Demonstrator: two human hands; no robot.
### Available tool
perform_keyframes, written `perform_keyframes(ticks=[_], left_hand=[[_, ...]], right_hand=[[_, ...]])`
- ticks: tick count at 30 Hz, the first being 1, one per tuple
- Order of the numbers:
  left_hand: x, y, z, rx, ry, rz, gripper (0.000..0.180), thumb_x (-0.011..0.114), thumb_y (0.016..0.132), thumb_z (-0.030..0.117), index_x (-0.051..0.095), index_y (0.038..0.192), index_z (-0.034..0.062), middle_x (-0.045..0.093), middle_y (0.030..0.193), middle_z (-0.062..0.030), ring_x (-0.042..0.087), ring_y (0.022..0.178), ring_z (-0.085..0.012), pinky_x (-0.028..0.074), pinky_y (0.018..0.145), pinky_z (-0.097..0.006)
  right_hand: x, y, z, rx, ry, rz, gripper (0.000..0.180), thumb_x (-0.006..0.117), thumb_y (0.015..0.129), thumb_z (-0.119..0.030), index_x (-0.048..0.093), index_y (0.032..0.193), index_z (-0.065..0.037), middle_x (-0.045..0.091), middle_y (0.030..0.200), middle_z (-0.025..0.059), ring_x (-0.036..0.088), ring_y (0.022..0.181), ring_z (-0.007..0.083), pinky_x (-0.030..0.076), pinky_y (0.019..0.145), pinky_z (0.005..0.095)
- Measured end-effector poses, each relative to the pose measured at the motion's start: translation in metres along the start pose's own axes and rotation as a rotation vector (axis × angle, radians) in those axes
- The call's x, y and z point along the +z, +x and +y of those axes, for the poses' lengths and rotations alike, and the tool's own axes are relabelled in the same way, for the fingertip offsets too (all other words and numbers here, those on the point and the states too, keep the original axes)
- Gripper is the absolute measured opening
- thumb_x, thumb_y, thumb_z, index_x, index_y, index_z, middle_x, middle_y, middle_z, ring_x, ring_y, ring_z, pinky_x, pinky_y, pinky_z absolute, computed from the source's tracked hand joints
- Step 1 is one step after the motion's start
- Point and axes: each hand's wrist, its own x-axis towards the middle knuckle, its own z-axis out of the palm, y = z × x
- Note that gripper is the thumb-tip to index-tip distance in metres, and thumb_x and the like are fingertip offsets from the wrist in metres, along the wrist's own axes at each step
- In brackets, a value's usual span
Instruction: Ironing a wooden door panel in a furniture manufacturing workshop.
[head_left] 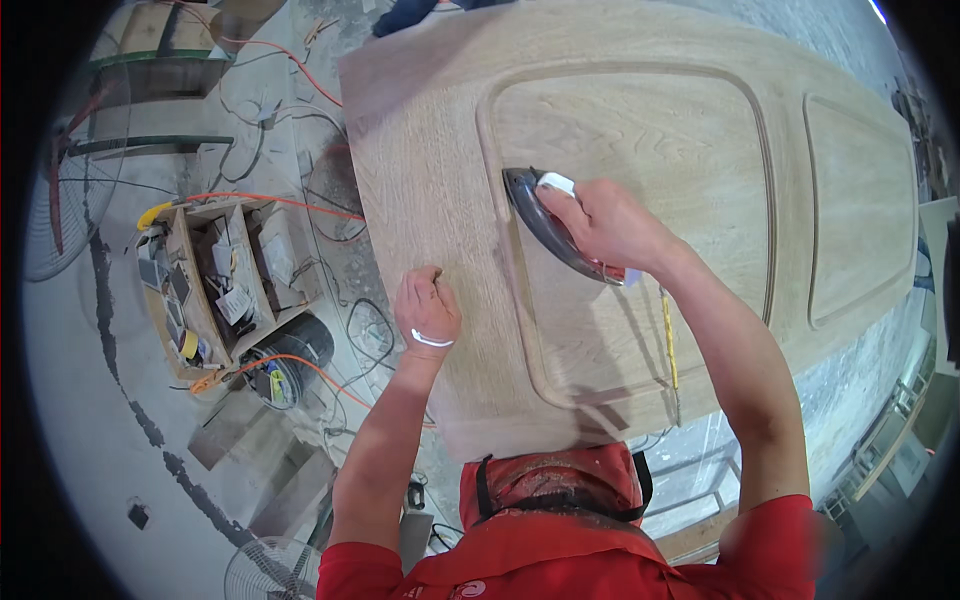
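A clothes iron (548, 226) with a dark base and a white front part tilts over the left side of a large pale wooden door (430, 180). My right hand (612, 228) is wrapped round its handle, so most of the handle is hidden. The iron lies across the grooved moulding of the bigger recessed panel (640, 150). Curled into a fist, my left hand (429, 308) rests on the flat left margin of the door, with nothing visible in it. A cord wrapped in yellow (669, 340) runs down beside my right forearm.
On the left stands a wooden box (205, 290) with compartments of loose items, beside a dark bucket (288, 362). Orange cable (330, 385) and dark cords trail over the floor. Fans stand at the far left (85, 180) and lower left (270, 570).
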Motion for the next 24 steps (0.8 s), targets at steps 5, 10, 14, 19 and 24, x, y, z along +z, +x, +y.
perform_keyframes(ticks=[5,10,14,19,24], left_hand=[[0.004,0.004,0.003,0.014,-0.006,0.003,0.029,0.066,0.089,-0.002,0.059,0.116,0.0017,0.062,0.096,-0.0181,0.065,0.086,-0.039,0.053,0.076,-0.048],[0.002,0.002,0.0,0.018,-0.006,-0.001,0.029,0.066,0.088,-0.002,0.059,0.116,0.0018,0.062,0.096,-0.0181,0.065,0.086,-0.0393,0.053,0.076,-0.048],[0.003,0.004,-0.002,0.021,-0.031,0.022,0.029,0.066,0.087,-0.002,0.059,0.116,0.0017,0.062,0.096,-0.018,0.065,0.086,-0.0392,0.053,0.076,-0.048],[0.005,0.006,0.0,0.026,-0.026,0.036,0.028,0.067,0.087,-0.003,0.06,0.114,0.0015,0.062,0.096,-0.018,0.065,0.087,-0.0394,0.053,0.075,-0.048],[0.002,0.002,0.0,0.009,-0.022,0.003,0.027,0.066,0.09,-0.002,0.06,0.116,0.0016,0.063,0.097,-0.0183,0.065,0.089,-0.0397,0.053,0.077,-0.048]], right_hand=[[-0.021,0.054,-0.004,0.005,0.049,0.112,0.067,0.052,0.115,-0.05,0.073,0.089,0.008,0.067,0.067,0.0231,0.065,0.058,0.0278,0.052,0.062,0.0452],[-0.026,0.055,-0.01,0.017,0.045,0.071,0.067,0.053,0.114,-0.049,0.073,0.089,0.009,0.067,0.066,0.0228,0.066,0.058,0.0266,0.052,0.061,0.0453],[-0.014,0.03,-0.002,0.02,0.005,0.014,0.066,0.053,0.114,-0.049,0.074,0.088,0.008,0.067,0.064,0.0232,0.069,0.059,0.0269,0.053,0.061,0.0456],[-0.001,-0.022,-0.004,0.086,0.026,-0.067,0.064,0.054,0.114,-0.047,0.073,0.088,0.007,0.067,0.066,0.0258,0.072,0.062,0.0341,0.056,0.064,0.0477],[0.037,-0.074,0.018,-0.045,-0.039,-0.046,0.052,0.055,0.114,-0.042,0.075,0.097,0.003,0.071,0.081,0.0321,0.073,0.077,0.0487,0.057,0.071,0.0538]])
